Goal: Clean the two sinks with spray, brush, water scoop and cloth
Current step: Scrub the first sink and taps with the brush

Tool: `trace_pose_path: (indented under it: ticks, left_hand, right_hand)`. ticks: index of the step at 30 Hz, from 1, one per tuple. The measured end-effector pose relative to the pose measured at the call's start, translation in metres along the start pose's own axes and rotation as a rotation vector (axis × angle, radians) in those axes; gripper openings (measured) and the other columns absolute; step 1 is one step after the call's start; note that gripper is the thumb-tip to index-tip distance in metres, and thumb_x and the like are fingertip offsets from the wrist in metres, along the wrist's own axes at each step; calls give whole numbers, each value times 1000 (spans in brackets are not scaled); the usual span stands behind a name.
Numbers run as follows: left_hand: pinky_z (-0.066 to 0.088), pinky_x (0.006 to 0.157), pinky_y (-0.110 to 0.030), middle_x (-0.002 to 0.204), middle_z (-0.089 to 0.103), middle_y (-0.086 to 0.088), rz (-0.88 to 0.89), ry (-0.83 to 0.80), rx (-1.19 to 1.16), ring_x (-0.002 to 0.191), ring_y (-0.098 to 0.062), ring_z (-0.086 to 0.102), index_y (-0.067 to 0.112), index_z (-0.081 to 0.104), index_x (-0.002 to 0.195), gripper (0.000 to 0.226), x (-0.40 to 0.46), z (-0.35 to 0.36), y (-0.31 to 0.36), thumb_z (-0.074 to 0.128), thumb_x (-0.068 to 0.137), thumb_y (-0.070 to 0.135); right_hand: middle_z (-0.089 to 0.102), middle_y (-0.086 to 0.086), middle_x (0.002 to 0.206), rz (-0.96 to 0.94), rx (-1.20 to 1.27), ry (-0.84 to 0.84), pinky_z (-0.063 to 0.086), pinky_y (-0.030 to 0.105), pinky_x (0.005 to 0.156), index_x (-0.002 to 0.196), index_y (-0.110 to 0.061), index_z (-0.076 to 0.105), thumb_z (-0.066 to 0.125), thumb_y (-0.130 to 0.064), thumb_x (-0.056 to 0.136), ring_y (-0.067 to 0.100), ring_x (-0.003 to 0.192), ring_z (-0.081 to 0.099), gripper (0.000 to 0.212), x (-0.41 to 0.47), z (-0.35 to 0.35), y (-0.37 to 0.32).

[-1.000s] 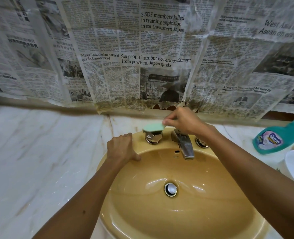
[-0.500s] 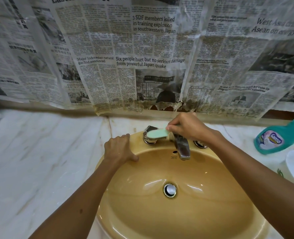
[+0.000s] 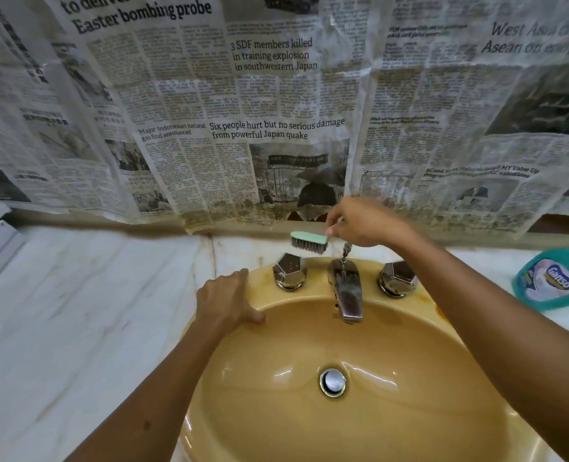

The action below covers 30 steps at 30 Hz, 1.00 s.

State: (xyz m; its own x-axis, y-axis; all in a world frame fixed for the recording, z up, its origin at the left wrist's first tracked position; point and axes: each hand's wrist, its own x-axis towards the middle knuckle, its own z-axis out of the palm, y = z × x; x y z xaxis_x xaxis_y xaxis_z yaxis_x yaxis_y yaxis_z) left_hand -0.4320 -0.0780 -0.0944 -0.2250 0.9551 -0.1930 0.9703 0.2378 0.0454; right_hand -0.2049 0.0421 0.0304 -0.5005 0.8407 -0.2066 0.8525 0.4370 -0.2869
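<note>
Scrubbing around the taps of the yellow sink [image 3: 376,425], judged from the pose. Right hand [image 3: 366,221] pinching the near end of the small green brush [image 3: 309,242], bristles down, lifted clear above the left tap knob [image 3: 289,271] and not touching it. Left hand [image 3: 226,300] flat on the sink's rim just left of that knob, fingers straight and thumb hooked over the inner edge, bracing and gripping nothing. Spout [image 3: 346,291] in the middle, right tap knob [image 3: 397,279] beyond it, drain plug [image 3: 332,381] down in the bowl.

Likely a light brush with a stiff plastic back and springy bristles; easy to steer with a fingertip pinch at one end, though such a hold gives little pressing force. Better taken across the whole back for firm scrubbing on the faceted knobs and the stained rim. Probably slick once wet or soapy, so a fuller grip advisable.

Spray bottle [image 3: 549,281] lying on the marble desk [image 3: 76,311] at the far right, well apart from both hands. Newspaper [image 3: 276,128] hung across the wall behind, its lower edge browned and ragged. Second sink, scoop and cloth not clearly seen.
</note>
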Motion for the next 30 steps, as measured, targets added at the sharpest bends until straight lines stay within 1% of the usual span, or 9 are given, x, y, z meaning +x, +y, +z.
trace_pose_path:
  ticks: [3, 5, 10, 14, 17, 19, 22, 25, 30]
  left_hand:
    - [39, 69, -30, 109, 67, 3, -10, -12, -4, 99, -26, 62, 28, 48, 120, 79, 1, -1, 1, 75, 56, 65]
    - [40, 68, -30, 109, 67, 3, -5, -12, -1, 98, -26, 63, 27, 48, 120, 78, 2, -2, 0, 75, 56, 65]
    - [39, 67, -30, 108, 67, 4, 6, -13, -4, 96, -25, 63, 27, 48, 118, 77, 2, -1, -2, 74, 56, 65]
    - [39, 68, -30, 112, 66, 4, 11, -21, -14, 99, -25, 63, 27, 46, 123, 82, 2, -1, -2, 75, 57, 66]
    - [39, 69, -29, 116, 66, 4, 12, -14, -12, 102, -26, 63, 27, 46, 128, 85, 2, -1, -2, 74, 58, 66]
    - [39, 69, -29, 116, 66, 4, 10, -14, -7, 102, -25, 63, 27, 45, 129, 86, 1, -1, -2, 74, 59, 66]
    - [38, 68, -29, 114, 66, 3, 5, -7, -9, 101, -26, 63, 26, 47, 126, 82, 0, -3, -2, 75, 59, 64]
    - [37, 67, -29, 111, 67, 4, 7, -8, -4, 98, -25, 63, 25, 47, 123, 80, -1, -4, -1, 75, 59, 64]
    - [38, 66, -28, 109, 67, 5, 10, -6, 7, 97, -24, 64, 25, 48, 120, 78, -1, -5, -1, 75, 58, 64]
  right_hand:
    - [70, -6, 98, -23, -28, -70, 50, 31, 70, 98, -23, 75, 60, -29, 96, 13, 77, 60, 16, 11, 0, -8]
    - [71, -5, 102, -26, -13, -100, 46, 29, 64, 102, -21, 76, 58, -27, 97, 12, 70, 57, 19, 17, 1, -10]
    - [68, -4, 121, -8, 65, -154, 52, 38, 91, 109, -18, 75, 57, -24, 98, 19, 100, 64, 22, 24, 8, -6]
    - [65, -3, 128, 12, 98, -162, 51, 36, 93, 112, -17, 74, 57, -25, 99, 19, 108, 61, 23, 24, 11, -3]
    - [66, -3, 126, 29, 67, -154, 49, 33, 92, 112, -18, 74, 57, -26, 98, 18, 108, 61, 23, 23, 12, -3]
    - [66, -3, 127, 29, 128, -145, 50, 36, 94, 112, -18, 74, 58, -26, 98, 19, 109, 61, 23, 23, 15, -3]
    - [68, -2, 123, 28, 58, -122, 50, 33, 89, 110, -18, 75, 57, -25, 98, 17, 103, 62, 22, 21, 16, -5]
    - [66, -2, 126, 19, 108, -113, 51, 36, 94, 110, -16, 75, 58, -24, 98, 20, 107, 63, 22, 21, 17, -4]
    - [69, -1, 121, 28, 102, -114, 53, 37, 92, 107, -16, 75, 59, -23, 97, 19, 103, 65, 20, 24, 20, -3]
